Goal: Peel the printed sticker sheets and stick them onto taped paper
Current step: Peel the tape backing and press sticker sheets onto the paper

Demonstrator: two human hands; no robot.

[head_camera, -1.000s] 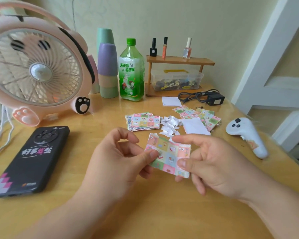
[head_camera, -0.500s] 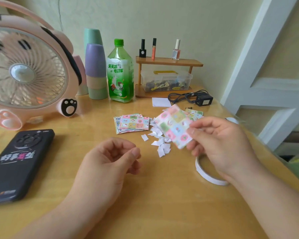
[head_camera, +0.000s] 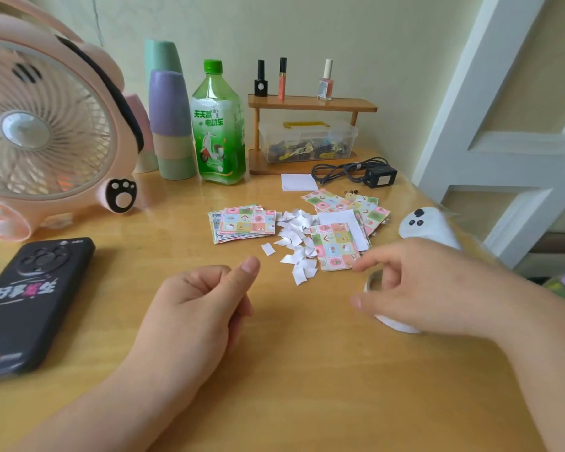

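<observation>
A colourful printed sticker sheet lies flat on the table at the near edge of the right-hand pile of sheets and white paper. A second stack of sticker sheets lies to the left, with several white backing scraps between the two piles. My right hand is over a white tape roll, thumb and forefinger spread on either side of its left rim; it holds no sheet. My left hand rests on the table, fingers loosely curled, holding nothing.
A black phone lies at the left and a pink fan stands behind it. Stacked cups, a green bottle and a small wooden shelf line the wall. A white controller and a black charger are at the right.
My left hand let go of the sticker sheet. My right hand carried it to the right-hand pile, laid it down and came back over the tape roll.
</observation>
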